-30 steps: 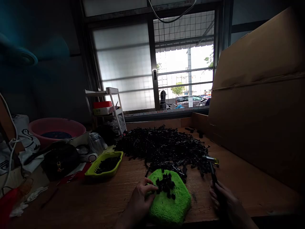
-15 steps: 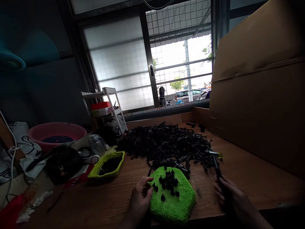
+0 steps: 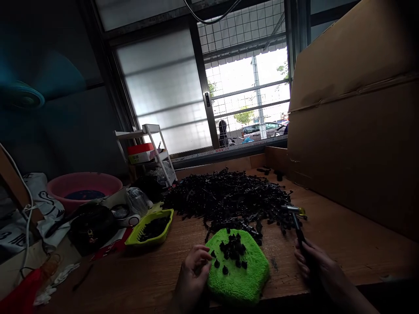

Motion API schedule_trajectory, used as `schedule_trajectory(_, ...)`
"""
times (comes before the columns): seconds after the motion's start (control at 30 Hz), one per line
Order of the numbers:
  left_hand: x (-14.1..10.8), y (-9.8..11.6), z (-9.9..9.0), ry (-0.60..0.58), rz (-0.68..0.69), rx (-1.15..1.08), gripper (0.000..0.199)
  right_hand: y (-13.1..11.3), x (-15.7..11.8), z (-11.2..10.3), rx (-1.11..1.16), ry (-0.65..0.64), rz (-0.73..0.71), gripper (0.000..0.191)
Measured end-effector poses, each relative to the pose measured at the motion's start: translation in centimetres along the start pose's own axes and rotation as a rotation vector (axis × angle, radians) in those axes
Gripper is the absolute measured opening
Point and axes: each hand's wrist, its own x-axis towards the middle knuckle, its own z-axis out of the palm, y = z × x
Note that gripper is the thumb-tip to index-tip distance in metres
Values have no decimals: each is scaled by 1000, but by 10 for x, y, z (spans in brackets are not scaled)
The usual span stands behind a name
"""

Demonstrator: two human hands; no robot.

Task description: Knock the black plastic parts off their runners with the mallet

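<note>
My left hand (image 3: 194,272) rests at the left edge of a bright green fuzzy pad (image 3: 240,283), thumb and bent forefinger apart with nothing visible between them. Just beyond its fingertips lie a few small black knob-like parts (image 3: 217,263). A cluster of similar black parts (image 3: 234,247) sits in the middle of the pad. To the right of the pad, my right hand (image 3: 314,264) is wrapped round the black handle of a small hammer (image 3: 297,220), whose metal head has a yellow tip. The hammer head is raised near the right end of the black pile.
A large heap of black parts (image 3: 225,196) spreads behind the pad. Left of it are a yellow-green basket (image 3: 168,222) with black parts, a black bag (image 3: 91,226), a pink basin (image 3: 59,187) and a white rack (image 3: 165,165). A tall cardboard box (image 3: 353,152) stands at the right.
Two small black parts by my left fingertips now lie farther apart, one slightly nearer me. My right hand keeps its hold on the hammer. The whole view has shifted a little.
</note>
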Motion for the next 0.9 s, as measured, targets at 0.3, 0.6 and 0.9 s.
schedule_trajectory(0.3,33,-16,11,38,-153,145,17,6,3,-9,12,-44,-5,22)
schedule_trajectory(0.6,45,-28,3,-11,-226,110,19,8,7,-11,41,-59,-4,22)
schedule_trajectory(0.9,79,-1,8,-297,-31,178,17,9,6,-15,37,-61,33,21)
